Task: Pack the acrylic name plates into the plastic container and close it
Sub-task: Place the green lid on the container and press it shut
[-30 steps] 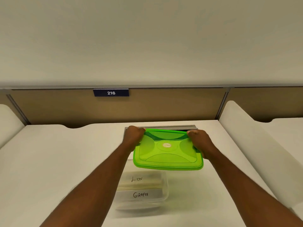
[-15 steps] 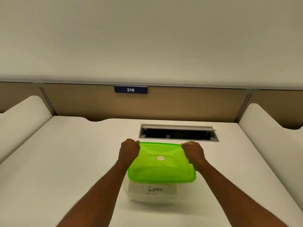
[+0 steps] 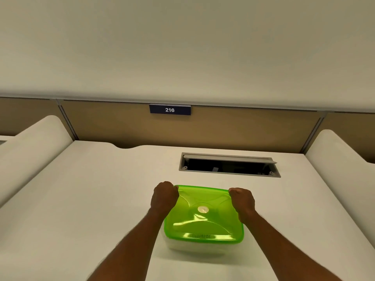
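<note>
A translucent green lid (image 3: 203, 220) lies on top of the clear plastic container (image 3: 194, 248), which stands on the white desk (image 3: 81, 199). My left hand (image 3: 164, 196) grips the lid's far left corner with fingers curled. My right hand (image 3: 242, 200) grips the far right corner the same way. Only a thin strip of the container wall shows below the lid. The name plates inside are hidden by the lid.
An open cable slot (image 3: 229, 165) with a raised grey flap sits in the desk just beyond the container. A brown partition (image 3: 121, 126) with a blue "216" sign (image 3: 170, 110) closes the back. Rounded white dividers (image 3: 30, 142) rise at both sides.
Both hands have brought the green lid down and toward me onto the container. The labelled plates seen through the container's wall earlier are now covered.
</note>
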Motion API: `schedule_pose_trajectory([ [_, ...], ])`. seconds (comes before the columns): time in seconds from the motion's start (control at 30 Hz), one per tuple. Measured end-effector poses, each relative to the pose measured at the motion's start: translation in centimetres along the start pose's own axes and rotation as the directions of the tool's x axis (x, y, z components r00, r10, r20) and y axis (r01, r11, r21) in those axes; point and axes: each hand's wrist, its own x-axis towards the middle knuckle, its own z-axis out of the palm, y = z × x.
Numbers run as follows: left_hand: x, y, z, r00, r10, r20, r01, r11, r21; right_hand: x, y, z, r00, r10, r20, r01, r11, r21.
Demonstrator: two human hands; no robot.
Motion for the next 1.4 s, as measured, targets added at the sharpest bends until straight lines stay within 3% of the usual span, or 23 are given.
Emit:
schedule_pose_trajectory([
  [0.33, 0.7, -0.5, 0.5, 0.994, -0.075, 0.076, 0.085, 0.987, -0.136, 0.2, 0.6, 0.2, 1.0, -0.006, 0.014, 0.007, 0.999, -0.038],
  [0.63, 0.7, 0.6, -0.3, 0.949, -0.293, 0.114, 0.314, 0.898, -0.308, 0.5, 1.1, 0.6, 0.995, -0.041, 0.092, 0.048, 0.996, -0.074],
  [0.83, 0.9, -0.4, 0.1, 0.931, -0.324, 0.169, 0.363, 0.871, -0.331, 0.5, 1.4, 0.8, 0.994, -0.082, 0.077, 0.09, 0.99, -0.105],
  [1.0, 1.1, -0.7, -0.2, 0.894, -0.389, 0.221, 0.447, 0.739, -0.504, 0.6, 1.8, 1.1, 0.992, -0.097, 0.085, 0.104, 0.991, -0.082],
  [1.27, 0.2, -1.3, 1.0, 0.898, -0.365, 0.244, 0.431, 0.63, -0.646, 0.5, 2.3, 1.2, 0.99, -0.078, 0.117, 0.076, 0.997, 0.015],
  [1.4, -0.5, -0.8, 1.1, 0.923, -0.324, 0.209, 0.377, 0.645, -0.664, 0.6, 2.6, 1.4, 0.987, -0.101, 0.125, 0.099, 0.995, 0.019],
])
